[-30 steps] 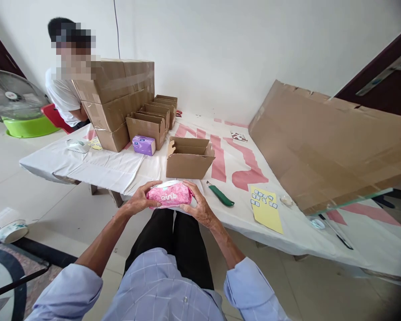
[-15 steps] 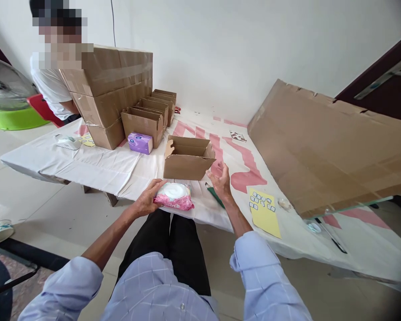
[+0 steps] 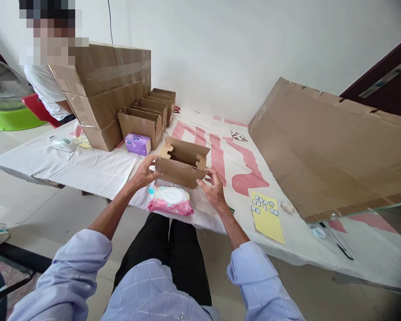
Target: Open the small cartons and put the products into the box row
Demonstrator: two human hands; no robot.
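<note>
An open cardboard box (image 3: 178, 173) stands at the table's middle, its near side leaning toward me. My left hand (image 3: 145, 173) grips the box's left end, fingers at the upper edge. At the right front corner, my right hand (image 3: 214, 189) has its thumb and fingers closed on the cardboard. Just below the box lies a pink and white pack of wet wipes (image 3: 171, 200) with a white lid, touched by neither hand. A purple tissue pack (image 3: 138, 144) sits to the left. Behind my right wrist a green object (image 3: 232, 210) is mostly hidden.
Several open boxes (image 3: 140, 122) stand in a row beside a stack of taped cartons (image 3: 102, 89). To the right are a yellow sheet (image 3: 267, 223), a large cardboard panel (image 3: 330, 151) and a dark, thin tool (image 3: 337, 243). A person (image 3: 43, 84) sits behind the cartons.
My left hand has let go of the wipes pack and moved up to the box. My right hand has come in against the box's right corner. The box's near side now tilts toward me.
</note>
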